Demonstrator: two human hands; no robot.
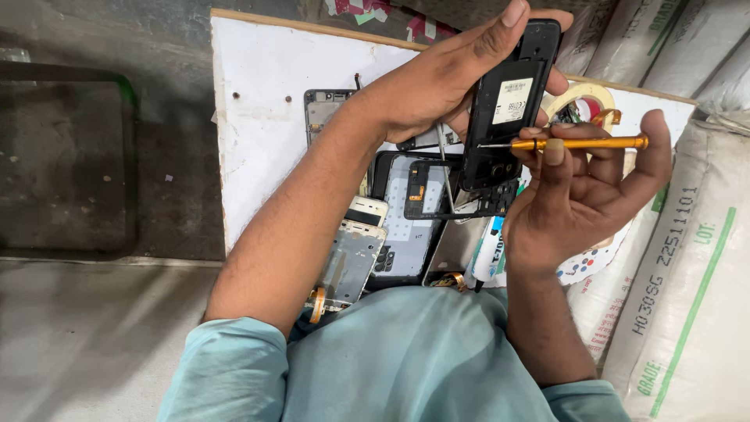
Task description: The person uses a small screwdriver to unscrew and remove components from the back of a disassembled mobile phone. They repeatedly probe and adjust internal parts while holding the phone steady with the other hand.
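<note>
My left hand [437, 78] grips a black phone body [508, 109] with its back open, holding it upright above a white board [258, 117]. A white label sits on the phone's inner face. My right hand [582, 195] holds a thin orange screwdriver [582, 143] level, its metal tip touching the phone's left edge near the middle. Under the hands lie several phone parts: a black frame [426, 191], a grey back panel [402, 234] and a white-and-gold phone chassis [351, 258].
White woven sacks [687, 258] with green print are stacked along the right side. A roll of tape [586, 98] rests on the board behind the phone. A white tube or pen [488, 250] lies near my wrist. A dark mat [62, 156] covers the floor at left.
</note>
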